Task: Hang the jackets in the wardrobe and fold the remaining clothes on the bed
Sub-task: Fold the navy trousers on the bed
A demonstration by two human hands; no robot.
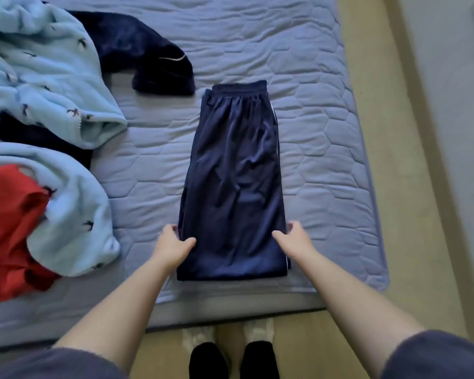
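We are working on the navy track pants (pixel 230 173), which are lying flat near the foot edge of the bed (pixel 326 160). They are doubled lengthwise into one long strip, with the elastic waistband at the far end and a thin white stripe running down the right edge. Our left hand (pixel 175 242) and right hand (pixel 293 236) are sitting well apart, each pinching one side edge of the pants close to the near end, thumbs on top of the cloth. We are judging this to be the folding step, midway through one garment. The next move is probably calling for both hands to lift the near end evenly and carry it toward the waistband, keeping the smooth fabric square. Just beyond the waistband, to the left, a dark navy fleece garment (pixel 137 53) is lying crumpled. Farther left a light blue printed fleece (pixel 47 77) is heaping over a red garment (pixel 8 228), both waiting unfolded.
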